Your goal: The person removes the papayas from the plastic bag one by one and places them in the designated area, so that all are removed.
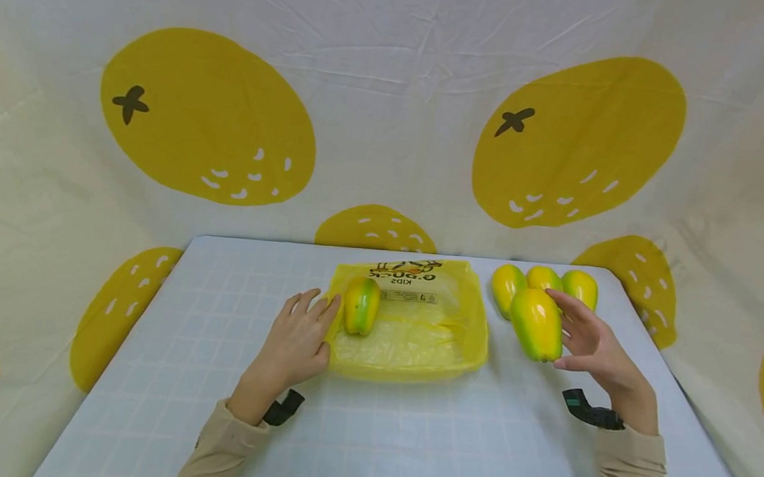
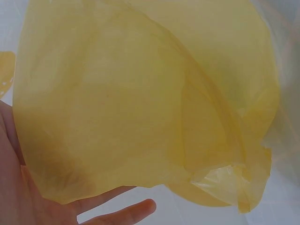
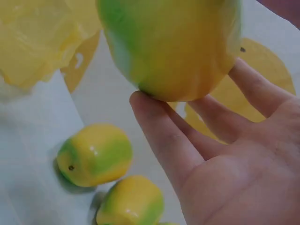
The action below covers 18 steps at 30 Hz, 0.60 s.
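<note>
My right hand holds a yellow-green papaya over the right side of the table, thumb and fingertips around its sides. In the right wrist view the fingers meet the lower end of this papaya. My left hand is at the left edge of a yellow plastic bag, fingers extended against it. The left wrist view shows the bag's thin film covering part of this hand, with two straight fingers poking out below. Another papaya lies at the left part of the bag.
Behind the held papaya, three more papayas sit close together at the table's back right. The light table has a faint grid. A pale cloth printed with big yellow fruit hangs behind and beside it.
</note>
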Each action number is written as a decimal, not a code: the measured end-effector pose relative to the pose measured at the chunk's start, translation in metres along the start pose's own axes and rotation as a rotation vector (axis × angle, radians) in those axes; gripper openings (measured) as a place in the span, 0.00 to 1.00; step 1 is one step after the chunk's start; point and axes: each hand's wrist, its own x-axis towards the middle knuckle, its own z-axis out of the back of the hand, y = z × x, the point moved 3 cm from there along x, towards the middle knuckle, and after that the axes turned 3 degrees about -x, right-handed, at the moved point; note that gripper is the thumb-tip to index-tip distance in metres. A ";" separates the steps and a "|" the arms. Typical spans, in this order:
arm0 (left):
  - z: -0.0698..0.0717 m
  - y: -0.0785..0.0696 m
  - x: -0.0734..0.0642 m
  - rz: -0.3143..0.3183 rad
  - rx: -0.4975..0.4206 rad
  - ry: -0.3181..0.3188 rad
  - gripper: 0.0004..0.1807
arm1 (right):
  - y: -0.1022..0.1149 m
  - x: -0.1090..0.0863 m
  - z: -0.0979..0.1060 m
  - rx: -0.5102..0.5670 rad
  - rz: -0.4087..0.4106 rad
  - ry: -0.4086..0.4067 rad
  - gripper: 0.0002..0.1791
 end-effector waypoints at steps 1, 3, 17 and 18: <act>0.000 0.000 0.000 0.000 0.000 0.001 0.36 | -0.001 -0.003 0.002 -0.025 -0.025 -0.008 0.54; 0.000 -0.001 0.001 0.001 -0.001 0.004 0.36 | -0.004 -0.008 0.006 -0.081 -0.084 -0.021 0.53; -0.002 0.000 0.001 0.006 0.006 0.012 0.36 | -0.024 -0.020 0.015 -0.446 -0.440 0.022 0.50; -0.001 -0.001 0.001 0.005 0.006 0.012 0.36 | -0.025 -0.020 0.015 -0.454 -0.449 0.023 0.50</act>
